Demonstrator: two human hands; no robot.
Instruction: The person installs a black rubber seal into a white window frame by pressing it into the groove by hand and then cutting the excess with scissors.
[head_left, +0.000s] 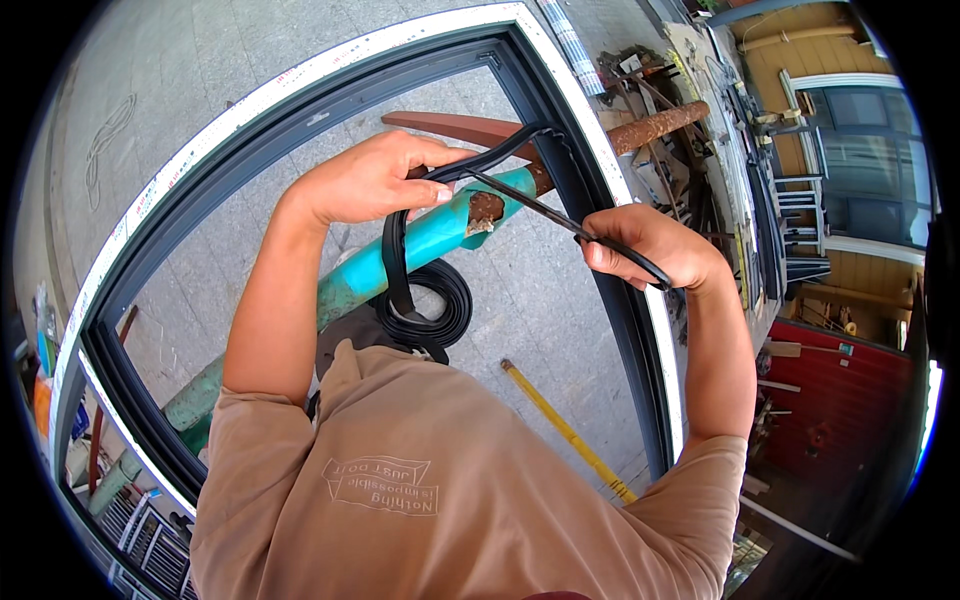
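Note:
A black rubber sealing strip (pixel 525 206) runs between my two hands, over a window frame (pixel 590 180) with dark grey inner profiles and white film on its outer face. My left hand (pixel 362 172) pinches the strip inside the frame opening, where it loops up to the right-hand profile and also hangs down. On the right-hand profile, my right hand (pixel 650 245) is closed around the strip, whose curved end sticks out beyond the fingers. Below my left hand lies a coil of black strip (pixel 460 300).
A pipe in torn turquoise wrapping (pixel 360 270) crosses beneath the frame, with a reddish-brown bar (pixel 450 124) beyond it. A yellow pole (pixel 565 420) lies on the paved ground. Scrap (pixel 650 150) is piled at the right, and a thin rope (pixel 105 145) lies far left.

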